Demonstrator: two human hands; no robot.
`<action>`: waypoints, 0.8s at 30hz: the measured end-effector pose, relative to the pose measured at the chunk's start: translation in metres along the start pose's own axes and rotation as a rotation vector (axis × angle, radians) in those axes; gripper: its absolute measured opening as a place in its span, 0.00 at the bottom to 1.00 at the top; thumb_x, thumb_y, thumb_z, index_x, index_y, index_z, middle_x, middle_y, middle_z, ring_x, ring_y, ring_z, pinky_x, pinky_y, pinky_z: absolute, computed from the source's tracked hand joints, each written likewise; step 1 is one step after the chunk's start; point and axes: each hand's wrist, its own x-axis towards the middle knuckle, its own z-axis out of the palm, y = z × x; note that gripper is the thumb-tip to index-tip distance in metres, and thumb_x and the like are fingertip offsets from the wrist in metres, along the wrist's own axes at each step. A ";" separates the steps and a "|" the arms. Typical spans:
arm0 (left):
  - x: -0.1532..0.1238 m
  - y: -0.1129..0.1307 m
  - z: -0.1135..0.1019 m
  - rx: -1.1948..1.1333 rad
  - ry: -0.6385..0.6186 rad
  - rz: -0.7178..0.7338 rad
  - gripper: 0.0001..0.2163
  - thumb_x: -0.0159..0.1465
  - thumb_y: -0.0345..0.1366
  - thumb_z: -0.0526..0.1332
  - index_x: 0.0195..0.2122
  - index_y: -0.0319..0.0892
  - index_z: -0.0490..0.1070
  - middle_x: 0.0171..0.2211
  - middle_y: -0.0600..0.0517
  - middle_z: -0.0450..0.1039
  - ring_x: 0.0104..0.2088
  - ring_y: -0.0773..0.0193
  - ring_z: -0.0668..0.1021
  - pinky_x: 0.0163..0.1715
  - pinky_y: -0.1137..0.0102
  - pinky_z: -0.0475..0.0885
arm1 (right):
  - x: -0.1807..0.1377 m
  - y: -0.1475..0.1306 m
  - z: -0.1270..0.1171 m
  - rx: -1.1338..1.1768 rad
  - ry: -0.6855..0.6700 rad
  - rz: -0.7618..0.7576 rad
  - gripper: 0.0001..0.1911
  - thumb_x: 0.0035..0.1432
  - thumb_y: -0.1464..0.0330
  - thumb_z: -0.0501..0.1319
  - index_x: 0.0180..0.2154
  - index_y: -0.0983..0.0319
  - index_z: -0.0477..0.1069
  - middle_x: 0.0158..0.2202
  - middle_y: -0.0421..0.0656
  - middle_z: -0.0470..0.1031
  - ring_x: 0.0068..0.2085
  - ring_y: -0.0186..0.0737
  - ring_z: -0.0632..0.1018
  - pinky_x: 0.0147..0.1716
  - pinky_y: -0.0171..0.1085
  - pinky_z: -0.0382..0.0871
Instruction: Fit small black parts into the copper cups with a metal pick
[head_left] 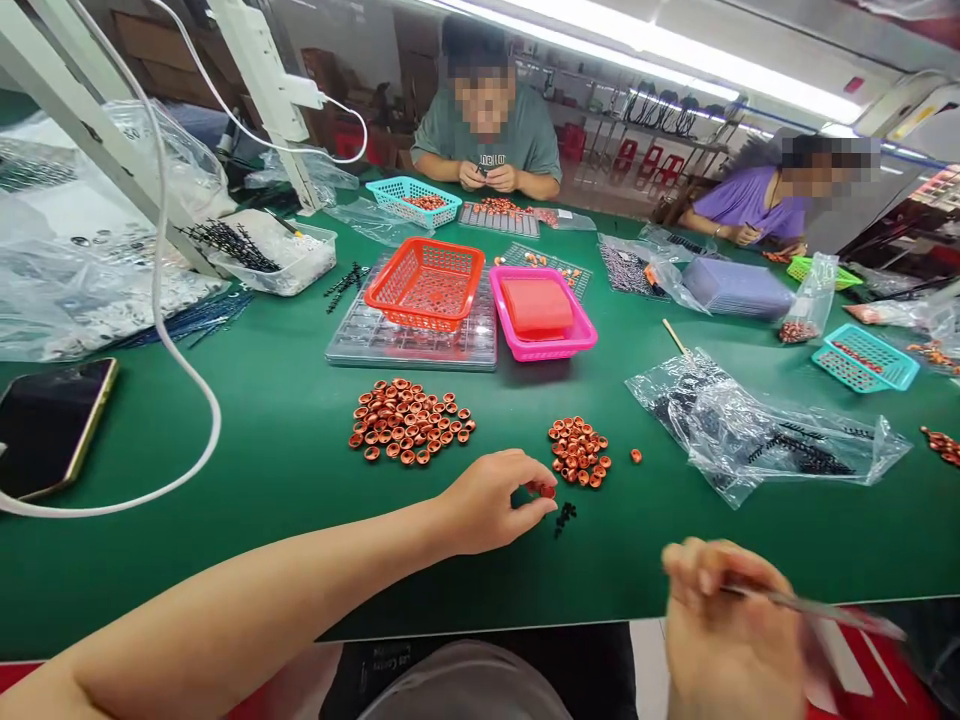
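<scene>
My left hand (499,505) pinches a small copper-coloured cup-shaped piece (547,491) between thumb and fingertips, just above the table. Close by its fingertips lies a small cluster of black bits (565,517). Beyond the fingers sits a small pile of copper-coloured cups (579,452), with a single cup (636,456) apart to its right. A wider pile of like cups (409,422) spreads to the left. My right hand (731,620), blurred, is closed around a long thin metal tool (817,605) that looks like tweezers, over the table's front edge.
An orange basket (426,318) stands on clear compartment trays (352,335), beside a pink basket (555,348) with a red block. Plastic bags of black parts (750,425) lie right. A phone (56,425) and white cable (214,420) are left. Two people sit across the table.
</scene>
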 end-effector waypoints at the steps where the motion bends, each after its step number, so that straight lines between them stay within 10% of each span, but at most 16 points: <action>1: 0.000 0.000 0.001 0.001 -0.005 -0.001 0.06 0.60 0.32 0.62 0.38 0.40 0.73 0.32 0.51 0.76 0.35 0.64 0.75 0.38 0.70 0.70 | 0.001 0.011 0.007 0.048 -0.006 0.031 0.16 0.62 0.55 0.56 0.35 0.62 0.68 0.26 0.37 0.63 0.26 0.32 0.67 0.26 0.34 0.65; 7: -0.004 -0.001 0.004 0.007 -0.039 -0.034 0.07 0.62 0.31 0.60 0.41 0.40 0.72 0.34 0.51 0.75 0.36 0.64 0.75 0.40 0.70 0.70 | -0.006 0.039 0.030 0.047 0.021 0.096 0.11 0.66 0.63 0.52 0.37 0.60 0.69 0.32 0.42 0.67 0.35 0.37 0.69 0.36 0.39 0.65; 14: -0.005 0.008 -0.001 -0.055 -0.141 -0.205 0.06 0.61 0.29 0.61 0.40 0.40 0.73 0.34 0.52 0.75 0.35 0.65 0.75 0.37 0.72 0.70 | -0.008 0.025 0.000 -0.410 -0.205 0.213 0.11 0.67 0.63 0.51 0.44 0.58 0.70 0.47 0.46 0.69 0.51 0.44 0.69 0.49 0.42 0.62; 20: -0.002 0.004 -0.003 -0.026 -0.195 -0.236 0.06 0.63 0.28 0.59 0.40 0.40 0.73 0.33 0.52 0.74 0.35 0.65 0.74 0.35 0.73 0.68 | 0.004 0.009 -0.043 -0.717 -0.532 0.195 0.08 0.64 0.65 0.57 0.43 0.55 0.72 0.40 0.42 0.67 0.35 0.35 0.72 0.29 0.33 0.67; 24: 0.002 -0.003 -0.001 -0.023 -0.180 -0.228 0.06 0.63 0.28 0.59 0.40 0.39 0.72 0.33 0.52 0.74 0.34 0.65 0.74 0.34 0.73 0.68 | 0.003 0.008 -0.044 -0.600 -0.483 0.221 0.08 0.64 0.69 0.57 0.43 0.57 0.73 0.35 0.43 0.69 0.34 0.36 0.74 0.28 0.34 0.71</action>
